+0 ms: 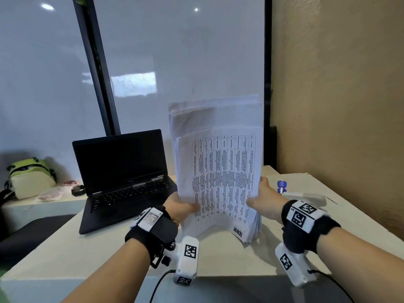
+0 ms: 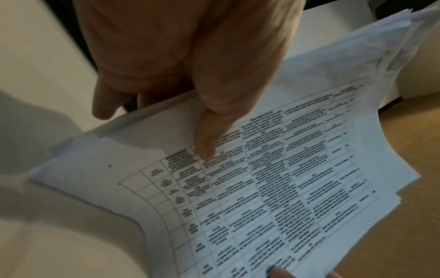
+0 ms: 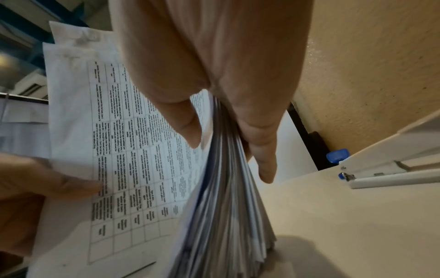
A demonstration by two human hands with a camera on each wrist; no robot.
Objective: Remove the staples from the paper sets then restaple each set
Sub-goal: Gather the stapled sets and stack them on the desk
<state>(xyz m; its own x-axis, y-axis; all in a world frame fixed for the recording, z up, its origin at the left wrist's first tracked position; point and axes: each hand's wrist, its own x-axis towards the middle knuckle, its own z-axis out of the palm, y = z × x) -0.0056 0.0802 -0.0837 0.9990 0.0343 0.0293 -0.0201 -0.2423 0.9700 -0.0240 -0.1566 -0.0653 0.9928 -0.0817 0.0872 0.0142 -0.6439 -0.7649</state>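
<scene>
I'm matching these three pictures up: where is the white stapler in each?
Head: stapler lies on the desk, right of the right hand.
Left wrist: not in view.
Right wrist: stapler at the right edge, beyond the fingers.
Shared landmark: the paper stack, printed table facing the person, in all three.

Left of the upright paper stack [image 1: 218, 171], the open laptop [image 1: 122, 171] blocked your path. Right of it, the white stapler [image 1: 306, 196] and blue staple remover [image 1: 281, 186] lay near, and the wall [image 1: 338, 84] closed that side. Bare desk [image 1: 109, 254] before the stack gave you room.
</scene>
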